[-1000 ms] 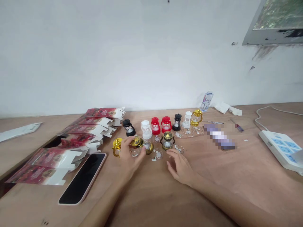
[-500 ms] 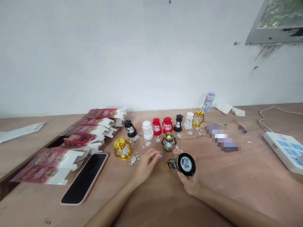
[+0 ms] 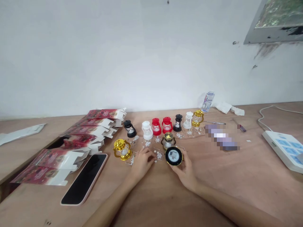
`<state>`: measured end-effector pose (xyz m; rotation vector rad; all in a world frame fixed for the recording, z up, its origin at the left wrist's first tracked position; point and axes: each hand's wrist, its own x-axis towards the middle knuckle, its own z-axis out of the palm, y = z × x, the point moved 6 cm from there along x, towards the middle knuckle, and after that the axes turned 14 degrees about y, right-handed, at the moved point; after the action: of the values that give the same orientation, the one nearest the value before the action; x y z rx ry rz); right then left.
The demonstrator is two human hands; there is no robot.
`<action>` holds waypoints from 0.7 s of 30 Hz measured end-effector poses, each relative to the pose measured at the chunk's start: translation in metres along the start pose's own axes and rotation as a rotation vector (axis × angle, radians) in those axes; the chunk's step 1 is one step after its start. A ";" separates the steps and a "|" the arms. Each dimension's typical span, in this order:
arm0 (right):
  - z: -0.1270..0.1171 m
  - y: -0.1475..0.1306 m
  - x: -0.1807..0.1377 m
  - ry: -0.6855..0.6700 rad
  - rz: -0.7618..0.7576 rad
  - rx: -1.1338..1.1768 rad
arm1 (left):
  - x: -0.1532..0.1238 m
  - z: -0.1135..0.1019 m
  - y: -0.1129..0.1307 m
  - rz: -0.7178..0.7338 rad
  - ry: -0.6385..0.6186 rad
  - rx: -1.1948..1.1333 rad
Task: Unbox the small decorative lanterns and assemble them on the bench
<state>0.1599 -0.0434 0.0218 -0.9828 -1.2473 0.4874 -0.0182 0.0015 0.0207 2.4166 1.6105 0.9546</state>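
My right hand (image 3: 186, 170) is wrapped round a small bronze-and-black lantern (image 3: 174, 156), its round underside turned towards me; a pale recess shows inside the black rim. Just behind it stands another bronze lantern (image 3: 168, 141), upright and partly covered. My left hand (image 3: 142, 162) hovers low over the table, fingers loosely bent and thumb a little apart, with nothing visible between them. Beside its fingertips lie small white parts (image 3: 159, 155), round discs and bent wire handles. Left of that hand a gold lantern (image 3: 122, 149) leans slightly.
A row of black, white, red (image 3: 156, 126) and gold lanterns stands behind, with loose parts before it. Flattened red boxes (image 3: 78, 130) and a phone (image 3: 84, 179) lie left. To the right are a blurred purple item (image 3: 222, 137), a screwdriver (image 3: 241, 127) and a white power strip (image 3: 285, 151).
My right hand has brought the held lantern left and slightly up, turning its underside more squarely to me. My left hand has drawn back leftwards, uncovering small white parts.
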 end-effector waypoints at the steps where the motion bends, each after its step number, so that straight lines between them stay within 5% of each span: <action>1: 0.000 0.000 0.000 -0.009 0.006 -0.001 | 0.000 -0.002 0.001 0.008 0.026 -0.009; 8: 0.002 -0.001 0.001 -0.030 0.020 -0.006 | 0.008 -0.059 0.031 0.071 0.497 -0.267; 10: 0.003 0.000 0.001 -0.039 0.012 0.001 | 0.020 -0.075 0.051 0.150 0.437 -0.318; 15: 0.004 0.002 0.001 -0.042 0.018 0.042 | 0.043 -0.083 0.106 0.391 0.014 -0.327; 21: 0.004 0.000 0.000 -0.052 0.031 0.073 | 0.043 -0.069 0.118 0.458 -0.078 -0.194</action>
<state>0.1560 -0.0420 0.0216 -0.9341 -1.2539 0.5814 0.0509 -0.0318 0.1419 2.6903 0.9025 1.0010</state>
